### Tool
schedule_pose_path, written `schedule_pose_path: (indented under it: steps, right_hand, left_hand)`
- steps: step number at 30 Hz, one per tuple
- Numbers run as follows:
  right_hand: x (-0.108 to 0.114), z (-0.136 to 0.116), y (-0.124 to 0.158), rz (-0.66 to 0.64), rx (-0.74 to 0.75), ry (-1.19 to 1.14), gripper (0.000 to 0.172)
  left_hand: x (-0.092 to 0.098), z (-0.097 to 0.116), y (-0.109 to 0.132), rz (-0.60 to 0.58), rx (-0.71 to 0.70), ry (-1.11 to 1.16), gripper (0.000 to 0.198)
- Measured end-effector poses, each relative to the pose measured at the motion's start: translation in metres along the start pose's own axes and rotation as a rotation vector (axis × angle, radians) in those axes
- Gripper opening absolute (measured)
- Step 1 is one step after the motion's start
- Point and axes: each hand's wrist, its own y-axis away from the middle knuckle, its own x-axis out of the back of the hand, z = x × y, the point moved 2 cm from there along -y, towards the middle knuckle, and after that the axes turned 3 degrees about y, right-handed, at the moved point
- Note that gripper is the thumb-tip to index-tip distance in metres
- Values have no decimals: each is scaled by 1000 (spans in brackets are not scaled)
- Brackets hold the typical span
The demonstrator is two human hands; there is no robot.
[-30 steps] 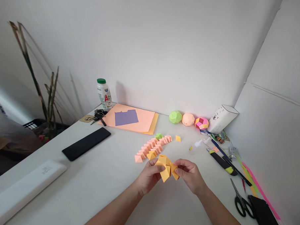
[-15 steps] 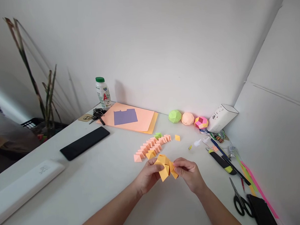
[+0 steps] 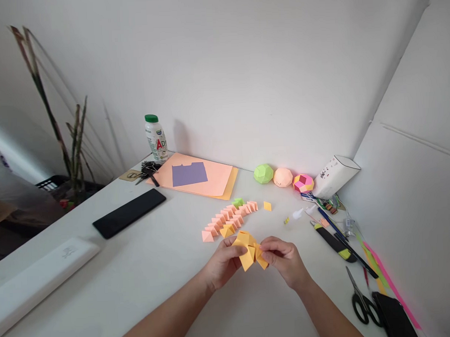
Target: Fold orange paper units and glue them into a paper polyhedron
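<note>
Both forearms reach in from the near edge and meet over the white desk, just above its surface. The left hand and the right hand face each other with a folded orange paper model between them, held slightly above the desk. The left hand's fingers curl around the model's left side, thumb on top, pinching the folded flaps. The right hand's fingers are bent and pressed together, pinching the model's right edge between thumb and fingertips. Both wrists are roughly level, palms turned inward.

Just beyond the hands lies a row of small peach paper units with a few orange ones mixed in. Farther off, against the wall, sit a green paper ball, a peach paper ball and a pink-and-yellow paper ball. Scissors lie at the near right, a black phone to the left.
</note>
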Motion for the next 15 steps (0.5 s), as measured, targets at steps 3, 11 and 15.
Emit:
schedule_pose_path:
  steps: [3, 11, 15]
  right_hand:
    - [1, 0, 0, -2, 0, 0, 5]
    - [1, -1, 0, -1, 1, 4, 6]
    - [-1, -4, 1, 0, -5, 7, 6]
  left_hand:
    - [0, 0, 0, 3, -3, 8, 4]
    - [1, 0, 0, 2, -4, 6, 5]
    - [1, 0, 0, 4, -13, 3, 4]
